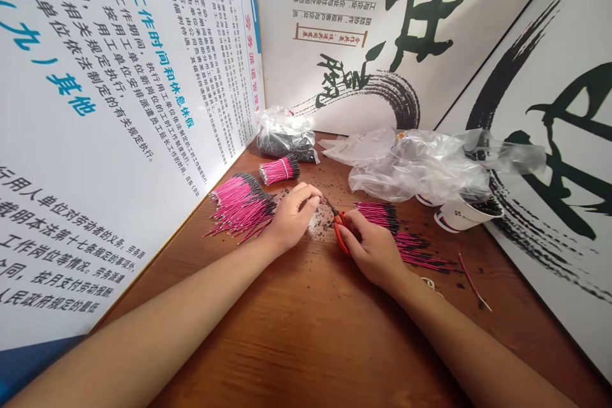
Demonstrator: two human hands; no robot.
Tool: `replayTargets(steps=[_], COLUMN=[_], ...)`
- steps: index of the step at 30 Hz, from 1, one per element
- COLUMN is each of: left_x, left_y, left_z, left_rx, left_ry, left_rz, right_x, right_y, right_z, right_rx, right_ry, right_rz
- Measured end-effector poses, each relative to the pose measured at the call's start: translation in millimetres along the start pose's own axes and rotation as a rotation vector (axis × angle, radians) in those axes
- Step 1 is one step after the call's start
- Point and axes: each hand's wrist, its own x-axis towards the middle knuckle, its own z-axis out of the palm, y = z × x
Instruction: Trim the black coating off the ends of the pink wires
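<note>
Orange-handled scissors (341, 229): sitting in the right hand, blade tips reaching toward the left hand's fingertips; blade opening too small to tell.
Right hand (375, 248): curling closed around the scissors' handles, holding nothing else that shows.
Left hand (292, 217): curling shut just left of the scissors, thumb pressing against the fingers; whatever it is pinching is too small to tell.
Step in hand: judged as close snipping work at the left fingertips, with black crumbs (318, 226) lying scattered around the scissors.
Next need: judged as keeping the pinched piece lined up with the blade tips.
Pink wire pile (241, 207): lying black-tipped and splayed, left of the scissors.
Tied pink wire bundle (280, 171): resting beyond the scissors, to the left.
Second pink wire pile (382, 217): fanning out just right of the scissors.
Loose red wire (471, 285): lying alone, well right of the scissors.
Clear bag of black-tipped wires (287, 137): slumping far beyond the scissors.
Crumpled clear plastic bags (421, 166): heaping beyond the scissors, to the right.
Paper cup (466, 215): lying tilted under those bags.
Wooden tabletop (306, 338): supporting everything, nearest below the scissors.
</note>
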Motion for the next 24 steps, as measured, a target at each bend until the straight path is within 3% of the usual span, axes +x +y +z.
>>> replayTargets(steps=[24], left_x=[0.7], left_y=[1.7], left_z=[-0.8], left_rx=[-0.056], left_ry=[-0.004], left_rz=[-0.043], right_x=[0.9], right_y=[0.7], right_z=[-1.3], right_rx=[-0.016], right_ry=[0.005], right_rz=[-0.035])
